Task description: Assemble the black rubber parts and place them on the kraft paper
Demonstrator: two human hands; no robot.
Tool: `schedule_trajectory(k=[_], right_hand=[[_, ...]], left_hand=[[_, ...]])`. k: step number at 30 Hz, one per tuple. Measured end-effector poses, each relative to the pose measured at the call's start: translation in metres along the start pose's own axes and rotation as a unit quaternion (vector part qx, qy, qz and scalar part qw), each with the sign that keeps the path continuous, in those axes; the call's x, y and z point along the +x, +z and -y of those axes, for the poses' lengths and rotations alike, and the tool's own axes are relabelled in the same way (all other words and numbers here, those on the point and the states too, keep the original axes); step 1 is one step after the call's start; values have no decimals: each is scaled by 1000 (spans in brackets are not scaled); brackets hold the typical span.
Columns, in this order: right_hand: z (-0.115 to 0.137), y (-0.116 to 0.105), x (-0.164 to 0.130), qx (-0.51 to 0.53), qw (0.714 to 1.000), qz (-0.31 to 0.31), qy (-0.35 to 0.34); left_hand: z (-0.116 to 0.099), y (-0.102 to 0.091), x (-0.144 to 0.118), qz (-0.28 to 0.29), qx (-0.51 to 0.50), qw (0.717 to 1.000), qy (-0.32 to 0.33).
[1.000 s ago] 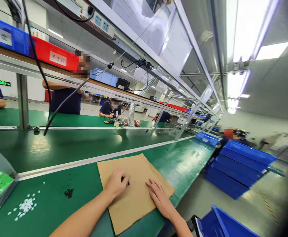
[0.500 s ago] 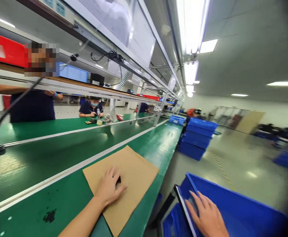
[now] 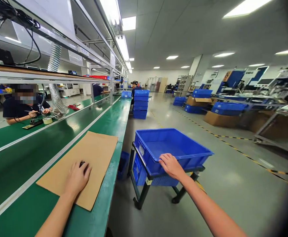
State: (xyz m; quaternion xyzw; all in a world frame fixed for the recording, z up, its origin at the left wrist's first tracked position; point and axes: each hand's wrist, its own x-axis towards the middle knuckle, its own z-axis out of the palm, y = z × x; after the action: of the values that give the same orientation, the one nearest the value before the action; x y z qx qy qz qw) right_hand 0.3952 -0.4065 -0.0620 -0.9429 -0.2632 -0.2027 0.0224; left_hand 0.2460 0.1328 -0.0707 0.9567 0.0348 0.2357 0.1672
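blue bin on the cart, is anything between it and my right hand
No. The right hand already rests on the near rim of the blue bin, with nothing visible between them. The left hand lies apart on the cardboard sheet, over a small dark object.

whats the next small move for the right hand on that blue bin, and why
Probably close the right hand on the blue bin rim and draw the cart closer: the fingers rest on its near edge, and the left hand covers a small dark part on the cardboard sheet.
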Motion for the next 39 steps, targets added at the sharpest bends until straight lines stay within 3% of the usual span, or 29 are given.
schedule_trajectory(k=[6, 13, 17, 21, 23, 29, 39], right_hand=[[18, 14, 14, -20, 999, 6, 37], [46, 23, 75, -2, 997, -49, 61], [72, 13, 100, 8, 996, -52, 76], [104, -4, 101, -8, 994, -13, 107], [112, -1, 102, -15, 992, 10, 124], [104, 28, 108, -8, 986, 27, 163], [115, 31, 104, 54, 988, -17, 143]], left_hand=[[-3, 1, -9, -1, 4, 1000, -2], [-24, -6, -15, -57, 30, 998, 3], [-30, -9, -15, -73, 54, 996, -11], [-27, -14, -27, -43, 40, 998, -8], [-21, -11, -29, -27, 29, 999, -4], [0, 5, -17, -5, 64, 997, 31], [-3, 1, -16, 26, 117, 992, 34]])
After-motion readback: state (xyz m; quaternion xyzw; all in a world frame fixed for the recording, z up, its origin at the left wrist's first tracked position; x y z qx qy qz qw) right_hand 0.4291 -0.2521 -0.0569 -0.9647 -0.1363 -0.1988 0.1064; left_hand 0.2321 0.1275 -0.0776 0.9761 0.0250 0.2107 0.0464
